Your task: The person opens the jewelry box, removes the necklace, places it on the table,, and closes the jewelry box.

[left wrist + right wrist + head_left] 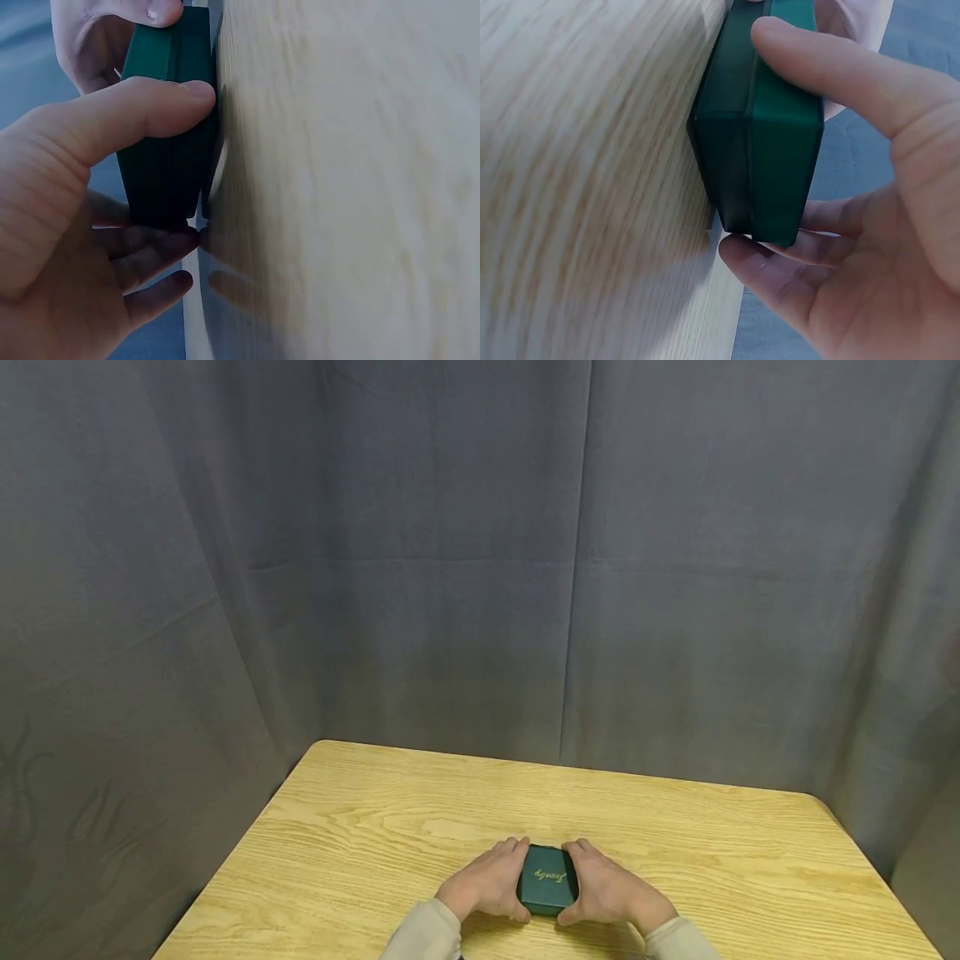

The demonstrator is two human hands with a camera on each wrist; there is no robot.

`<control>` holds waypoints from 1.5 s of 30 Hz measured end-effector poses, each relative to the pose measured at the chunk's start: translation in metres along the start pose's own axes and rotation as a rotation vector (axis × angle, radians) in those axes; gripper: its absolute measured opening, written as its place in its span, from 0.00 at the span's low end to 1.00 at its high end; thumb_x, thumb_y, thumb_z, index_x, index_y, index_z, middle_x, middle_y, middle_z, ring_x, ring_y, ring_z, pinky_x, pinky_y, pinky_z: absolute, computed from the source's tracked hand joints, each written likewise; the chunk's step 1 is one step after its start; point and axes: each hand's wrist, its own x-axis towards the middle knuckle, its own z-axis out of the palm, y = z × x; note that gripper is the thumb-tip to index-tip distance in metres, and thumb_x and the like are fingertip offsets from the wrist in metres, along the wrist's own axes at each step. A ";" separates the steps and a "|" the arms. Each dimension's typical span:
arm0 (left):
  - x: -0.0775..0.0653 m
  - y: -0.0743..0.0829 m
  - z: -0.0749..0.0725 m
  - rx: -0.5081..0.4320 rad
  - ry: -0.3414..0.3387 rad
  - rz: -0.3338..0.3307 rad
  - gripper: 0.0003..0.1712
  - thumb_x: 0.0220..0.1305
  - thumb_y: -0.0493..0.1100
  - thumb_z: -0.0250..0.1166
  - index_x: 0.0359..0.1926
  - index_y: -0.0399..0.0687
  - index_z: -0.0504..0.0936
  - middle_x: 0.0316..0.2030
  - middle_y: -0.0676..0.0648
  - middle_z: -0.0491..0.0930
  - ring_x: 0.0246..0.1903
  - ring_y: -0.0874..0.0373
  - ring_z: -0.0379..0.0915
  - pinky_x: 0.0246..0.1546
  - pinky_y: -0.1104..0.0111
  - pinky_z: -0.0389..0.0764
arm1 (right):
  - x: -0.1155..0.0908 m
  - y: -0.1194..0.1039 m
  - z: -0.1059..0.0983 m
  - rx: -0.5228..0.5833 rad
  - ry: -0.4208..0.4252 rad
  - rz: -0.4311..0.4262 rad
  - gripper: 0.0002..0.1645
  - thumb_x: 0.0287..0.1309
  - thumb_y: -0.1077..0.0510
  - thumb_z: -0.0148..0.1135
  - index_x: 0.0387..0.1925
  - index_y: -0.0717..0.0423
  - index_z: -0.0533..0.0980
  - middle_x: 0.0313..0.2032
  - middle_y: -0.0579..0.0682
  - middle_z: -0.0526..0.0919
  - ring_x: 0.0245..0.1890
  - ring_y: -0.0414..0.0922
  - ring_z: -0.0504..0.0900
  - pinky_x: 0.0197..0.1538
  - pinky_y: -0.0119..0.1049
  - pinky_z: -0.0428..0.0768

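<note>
At the lower centre of the frame, the left hand (491, 878), curled part-open, grips the left side of a dark-green, gold-lettered rectangular box (547, 887), material undetermined. The box sits directly between the hands, long axis apparently pointing up-frame; its contact with the yellowish wood-grain surface (360, 860) cannot be confirmed. The right hand (607, 887), similarly curled, grips the right side, neither hand being nearer.

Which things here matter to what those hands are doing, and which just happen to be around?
Part of the job:
Green box with gold lettering, held from both sides
Left hand
Right hand

Just around:
Wooden table, underneath
Grey curtains, behind and beside the table
</note>
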 end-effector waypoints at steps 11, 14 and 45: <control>-0.006 0.000 -0.003 -0.108 0.019 0.001 0.61 0.41 0.52 0.79 0.70 0.39 0.54 0.49 0.50 0.68 0.45 0.65 0.68 0.48 0.71 0.73 | -0.002 0.001 -0.001 0.011 0.033 -0.055 0.58 0.32 0.41 0.78 0.60 0.67 0.63 0.46 0.50 0.70 0.41 0.45 0.73 0.44 0.45 0.76; -0.008 0.000 -0.003 -0.115 0.030 0.015 0.61 0.41 0.51 0.79 0.70 0.37 0.54 0.50 0.49 0.68 0.45 0.64 0.68 0.48 0.71 0.73 | -0.002 0.001 -0.001 0.007 0.041 -0.066 0.58 0.33 0.40 0.78 0.61 0.68 0.63 0.48 0.50 0.70 0.42 0.44 0.73 0.44 0.45 0.76; -0.015 -0.004 -0.010 -0.309 0.127 0.035 0.62 0.45 0.46 0.77 0.73 0.39 0.47 0.61 0.45 0.61 0.55 0.58 0.66 0.54 0.62 0.72 | -0.008 -0.007 -0.013 0.009 0.135 -0.116 0.60 0.42 0.37 0.72 0.66 0.70 0.58 0.62 0.62 0.63 0.56 0.54 0.70 0.52 0.51 0.73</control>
